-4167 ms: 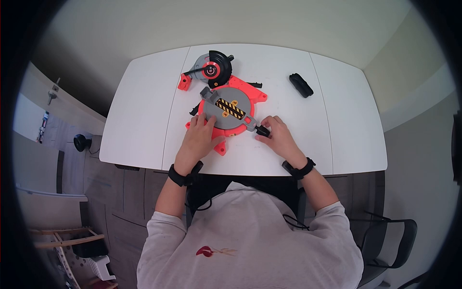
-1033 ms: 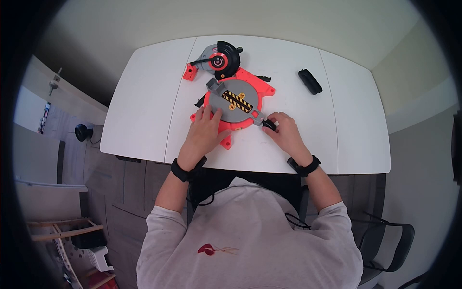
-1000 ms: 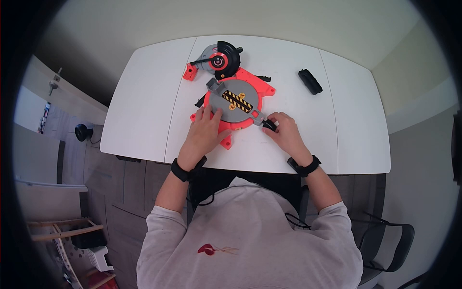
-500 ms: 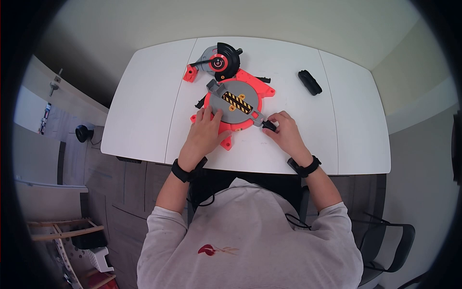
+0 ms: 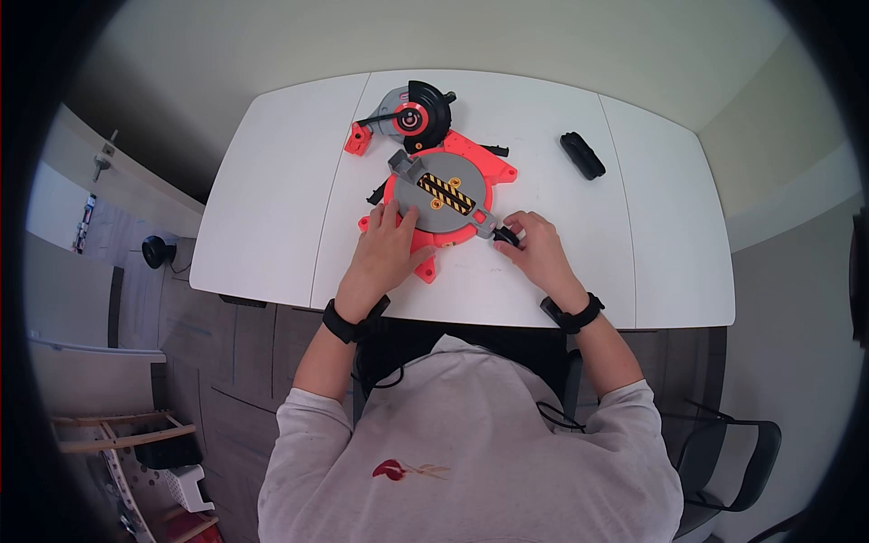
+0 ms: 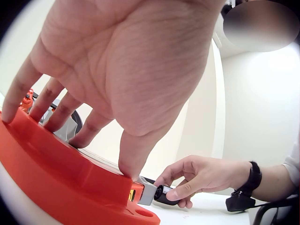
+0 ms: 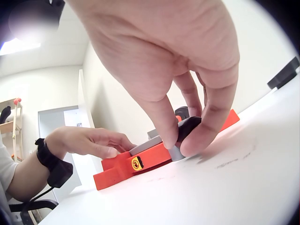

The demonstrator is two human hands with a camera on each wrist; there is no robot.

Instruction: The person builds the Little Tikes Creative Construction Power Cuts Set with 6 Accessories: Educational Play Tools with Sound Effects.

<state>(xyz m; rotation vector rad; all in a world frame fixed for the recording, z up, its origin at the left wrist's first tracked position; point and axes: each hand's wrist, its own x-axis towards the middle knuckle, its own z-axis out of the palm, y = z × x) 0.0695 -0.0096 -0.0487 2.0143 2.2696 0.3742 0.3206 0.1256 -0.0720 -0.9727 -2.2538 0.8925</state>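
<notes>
An orange base with a grey round plate (image 5: pixel 436 215) lies on the white table, a black-and-yellow striped slot across its middle. The left hand (image 5: pixel 384 251) rests on its near left side, fingertips on the plate and thumb on the orange rim (image 6: pixel 89 178). At the end of the plate's grey arm, the right hand (image 5: pixel 540 252) pinches a black knob (image 5: pixel 506 236) between thumb and fingers. In the right wrist view the knob (image 7: pixel 189 126) is partly hidden by the fingers.
Behind the base lies a grey, black and orange toy saw head (image 5: pixel 409 118). A black piece (image 5: pixel 582 156) lies at the right on the white table (image 5: pixel 670 244). Black bars show at the base's edges. A black chair (image 5: pixel 765 462) stands at the lower right.
Against the earliest frame, the base and both hands appear slightly higher and to the right, as do the other table items. The black knob's angle in the right hand's fingers has changed slightly.
</notes>
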